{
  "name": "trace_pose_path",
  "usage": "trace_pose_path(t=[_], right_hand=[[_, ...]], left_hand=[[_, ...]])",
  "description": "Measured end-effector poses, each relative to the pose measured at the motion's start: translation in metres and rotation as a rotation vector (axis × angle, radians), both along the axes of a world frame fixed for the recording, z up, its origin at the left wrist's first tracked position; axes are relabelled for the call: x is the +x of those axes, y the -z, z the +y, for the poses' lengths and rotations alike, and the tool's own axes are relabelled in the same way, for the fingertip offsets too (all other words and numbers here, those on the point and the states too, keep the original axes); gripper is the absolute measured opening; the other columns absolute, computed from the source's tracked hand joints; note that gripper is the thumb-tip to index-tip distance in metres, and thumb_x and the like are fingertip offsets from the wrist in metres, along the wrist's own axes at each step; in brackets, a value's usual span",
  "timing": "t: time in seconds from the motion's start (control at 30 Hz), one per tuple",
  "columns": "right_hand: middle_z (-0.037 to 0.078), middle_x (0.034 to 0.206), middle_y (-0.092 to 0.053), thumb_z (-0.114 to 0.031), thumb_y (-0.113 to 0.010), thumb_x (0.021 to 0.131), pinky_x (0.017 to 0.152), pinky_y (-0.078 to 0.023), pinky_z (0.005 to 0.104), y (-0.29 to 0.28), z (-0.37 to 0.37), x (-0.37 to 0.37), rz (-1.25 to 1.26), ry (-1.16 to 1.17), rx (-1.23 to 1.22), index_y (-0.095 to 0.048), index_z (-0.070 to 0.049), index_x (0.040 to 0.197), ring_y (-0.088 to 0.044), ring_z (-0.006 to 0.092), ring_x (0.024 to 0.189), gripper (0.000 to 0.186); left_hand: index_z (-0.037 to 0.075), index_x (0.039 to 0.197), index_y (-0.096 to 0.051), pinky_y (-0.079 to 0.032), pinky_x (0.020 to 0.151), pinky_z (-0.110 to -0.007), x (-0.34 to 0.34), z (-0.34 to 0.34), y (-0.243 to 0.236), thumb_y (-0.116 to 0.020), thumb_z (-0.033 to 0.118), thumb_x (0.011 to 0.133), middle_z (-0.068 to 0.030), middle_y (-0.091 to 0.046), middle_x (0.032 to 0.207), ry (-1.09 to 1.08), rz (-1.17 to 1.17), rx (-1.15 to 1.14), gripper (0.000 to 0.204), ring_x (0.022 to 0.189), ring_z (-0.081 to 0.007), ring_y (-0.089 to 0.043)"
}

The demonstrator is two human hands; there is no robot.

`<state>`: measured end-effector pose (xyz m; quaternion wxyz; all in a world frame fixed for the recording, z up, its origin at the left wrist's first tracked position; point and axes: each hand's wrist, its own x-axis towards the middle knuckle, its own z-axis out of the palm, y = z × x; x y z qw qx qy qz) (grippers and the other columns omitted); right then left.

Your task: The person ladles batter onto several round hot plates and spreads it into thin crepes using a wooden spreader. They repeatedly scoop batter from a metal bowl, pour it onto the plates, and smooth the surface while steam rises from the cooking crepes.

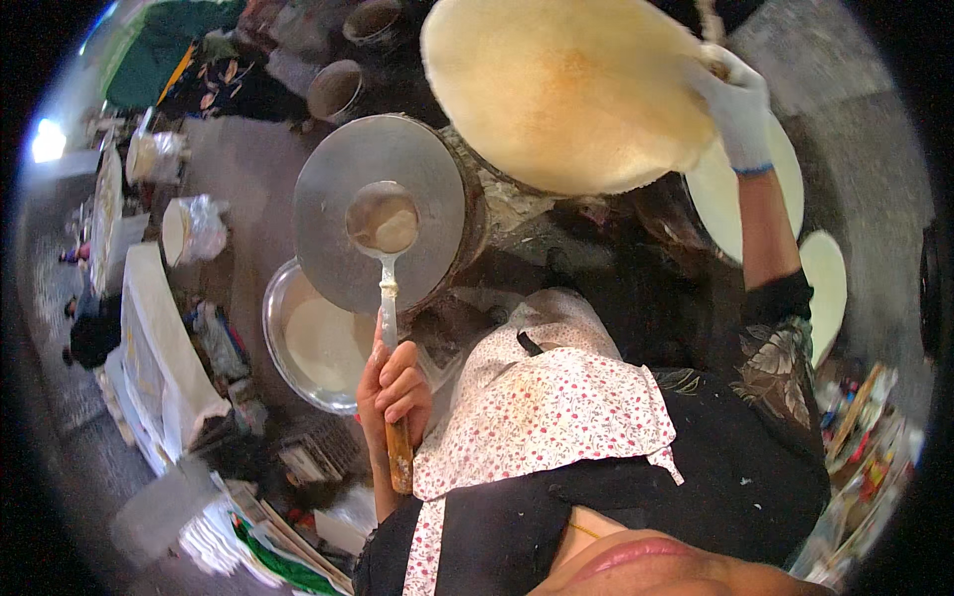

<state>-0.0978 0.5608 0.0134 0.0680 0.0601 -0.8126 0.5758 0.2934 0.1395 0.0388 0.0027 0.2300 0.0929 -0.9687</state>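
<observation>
My left hand [397,382] is closed around the wooden handle of a metal ladle [389,283]. The ladle's bowl, with pale batter in it, is over a round grey griddle [328,199]. Partly under the griddle's near left side is a metal basin [271,328] of pale batter. At the far right, my right hand [737,109], in a white glove, grips the right edge of a large thin round flatbread [566,89], browned in its middle. The fingertips are slightly blurred. A short twisted piece [709,20] shows just beyond them; I cannot tell what it is.
Pale round sheets [750,189] lie at the right, partly behind my right arm; another [823,288] is nearer. Two buckets [336,91] stand beyond the griddle. Plastic-wrapped containers [194,230] and a long white-covered table [164,348] are at the left. Mixed clutter [865,437] lies at the near right.
</observation>
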Motion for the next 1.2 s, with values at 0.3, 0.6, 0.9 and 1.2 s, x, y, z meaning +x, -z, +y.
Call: trace_pose_path(t=[0.3, 0.6, 0.9, 1.2], right_hand=[[0.005, 0.103, -0.075, -0.024, -0.085, 0.090, 0.079, -0.054, 0.0276, 0.019, 0.113, 0.241, -0.323, 0.855, -0.259, -0.077, 0.002, 0.112, -0.068, 0.0133, 0.088, 0.035], [0.001, 0.073, -0.065, -0.032, -0.077, 0.096, 0.061, -0.046, 0.0318, -0.082, 0.175, 0.442, -0.756, 1.151, 0.812, -0.074, 0.001, 0.094, -0.054, 0.0089, 0.067, 0.033], [0.016, 0.100, -0.074, -0.048, -0.064, 0.099, 0.077, -0.054, 0.0463, -0.170, 0.319, 0.365, -0.827, 0.719, 1.390, -0.073, -0.015, 0.112, -0.072, 0.0369, 0.090, 0.037], [0.012, 0.081, -0.068, -0.027, -0.079, 0.078, 0.068, -0.056, 0.0449, 0.121, 0.338, 0.437, -0.053, 0.123, 1.245, -0.073, -0.014, 0.080, -0.070, 0.0330, 0.076, 0.015]], left_hand=[[0.000, 0.110, -0.050, -0.049, 0.044, -0.026, -0.105, -0.030, -0.004, -0.036, 0.017, 0.117, -0.0038, -0.045, 0.082, 0.509, -0.173, -0.195, 0.024, 0.053, -0.0087, -0.049], [0.011, 0.160, -0.039, -0.044, 0.040, -0.020, -0.154, 0.036, -0.017, -0.043, 0.014, 0.114, -0.0014, -0.045, 0.078, 0.797, -0.470, -0.032, 0.047, 0.048, -0.0051, -0.044], [0.006, 0.084, -0.040, -0.045, 0.038, -0.025, -0.112, 0.094, -0.046, -0.042, 0.023, 0.115, -0.0036, -0.045, 0.074, 0.656, -0.598, 0.162, 0.035, 0.048, -0.0102, -0.049], [0.004, 0.091, -0.043, -0.045, 0.039, -0.024, -0.001, 0.086, -0.044, -0.041, 0.022, 0.116, -0.0031, -0.046, 0.077, 0.321, -0.336, 0.114, 0.031, 0.048, -0.0088, -0.048]])
